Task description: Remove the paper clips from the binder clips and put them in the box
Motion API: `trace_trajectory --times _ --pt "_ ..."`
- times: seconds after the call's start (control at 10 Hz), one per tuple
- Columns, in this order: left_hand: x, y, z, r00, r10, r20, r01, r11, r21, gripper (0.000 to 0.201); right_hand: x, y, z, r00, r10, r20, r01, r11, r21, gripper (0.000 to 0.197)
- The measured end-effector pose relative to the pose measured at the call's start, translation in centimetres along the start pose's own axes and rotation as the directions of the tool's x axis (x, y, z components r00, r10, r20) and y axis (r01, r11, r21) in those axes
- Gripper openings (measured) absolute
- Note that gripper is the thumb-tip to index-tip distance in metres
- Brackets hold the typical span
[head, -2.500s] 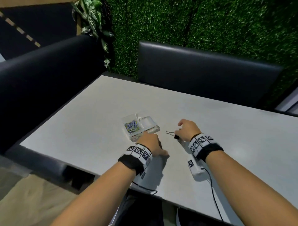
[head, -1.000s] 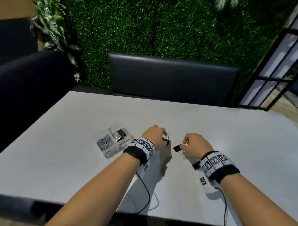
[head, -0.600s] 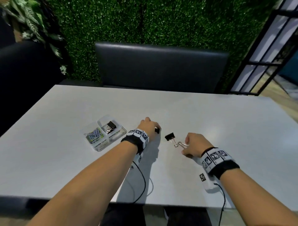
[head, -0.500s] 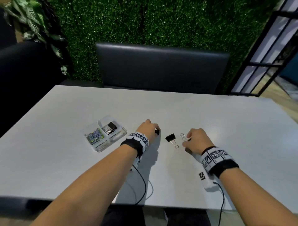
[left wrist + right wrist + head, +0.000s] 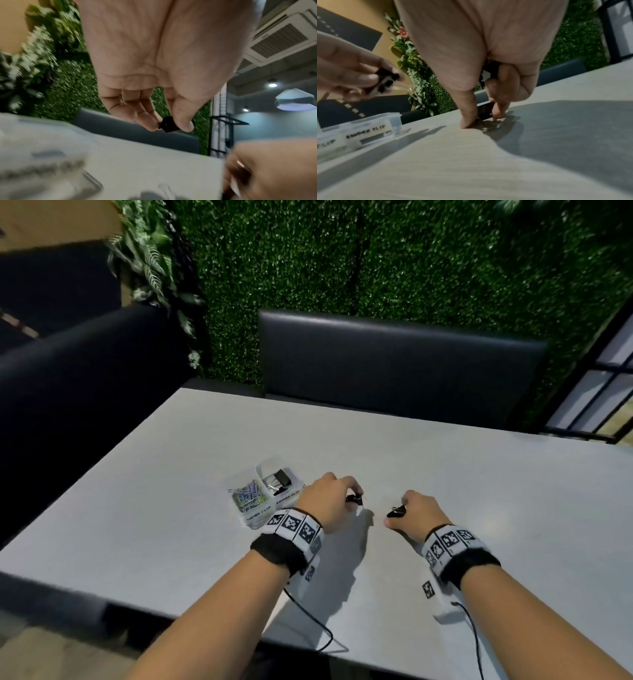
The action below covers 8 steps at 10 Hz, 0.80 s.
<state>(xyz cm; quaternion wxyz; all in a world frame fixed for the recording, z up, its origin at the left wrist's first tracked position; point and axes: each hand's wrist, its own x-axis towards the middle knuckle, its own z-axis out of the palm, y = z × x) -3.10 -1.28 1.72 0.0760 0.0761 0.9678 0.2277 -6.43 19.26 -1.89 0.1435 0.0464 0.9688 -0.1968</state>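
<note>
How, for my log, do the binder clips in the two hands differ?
The left binder clip is pinched in the air by the left hand; the right binder clip is pinched at the table by the right hand. The left one shows plainly; the right one is mostly hidden. Both are black.

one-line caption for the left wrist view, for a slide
Left hand pinches a black binder clip above the table.

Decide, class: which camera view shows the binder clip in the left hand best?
The left wrist view: the black binder clip is sharp, pinched between thumb and fingertips of the left hand. The head view shows it tiny and dark; the right wrist view shows it blurred.
</note>
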Motion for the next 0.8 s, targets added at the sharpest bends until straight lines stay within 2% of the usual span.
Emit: trace_trajectory --times 0.1,0.2,0.3,0.4,0.5,0.6,0.7,0.8 --pt "-0.2 -2.5 -3.1 0.995 -0.040 -0.090 0.038 0.999 -0.016 0.027 -0.1 -0.4 0.0 0.999 0.040 -0.016 -0.041 0.999 -0.023 0.039" --pt "0.3 -5.8 -6.0 0.976 -0.144 -0.160 0.142 0.990 -0.027 0.025 -0.3 -1.3 0.2 0.999 0.039 -0.030 -0.037 0.997 0.063 0.027" --pt "1.3 -8.3 -7.5 0.957 -0.239 -0.165 0.237 0.971 -0.028 0.022 -0.6 -4.2 0.2 0.996 -0.075 -0.044 0.083 0.967 0.240 0.037" --pt "2.1 -9.8 -7.7 0.956 -0.280 -0.092 0.280 0.960 -0.018 0.026 -1.3 -9.1 -0.2 0.966 -0.255 -0.050 0.256 0.905 0.340 0.035" --pt "2.0 -10.9 -7.6 0.952 -0.298 -0.063 0.297 0.954 -0.032 0.039 -0.6 -13.8 0.3 0.916 -0.392 -0.082 0.398 0.867 0.301 0.041" --pt "0.8 -12.9 -8.0 0.928 -0.343 -0.141 0.312 0.928 -0.203 0.030 0.3 -17.9 1.3 0.904 -0.428 -0.024 0.415 0.860 0.297 0.054" --pt "-0.6 -14.9 -7.9 0.880 -0.426 -0.211 0.347 0.879 -0.328 0.031 0.9 -20.3 2.3 0.884 -0.466 0.047 0.437 0.857 0.271 0.081" --pt "-1.6 -16.1 -7.4 0.839 -0.483 -0.249 0.358 0.836 -0.416 0.030 1.4 -20.9 2.7 0.893 -0.447 0.052 0.421 0.871 0.254 0.076"
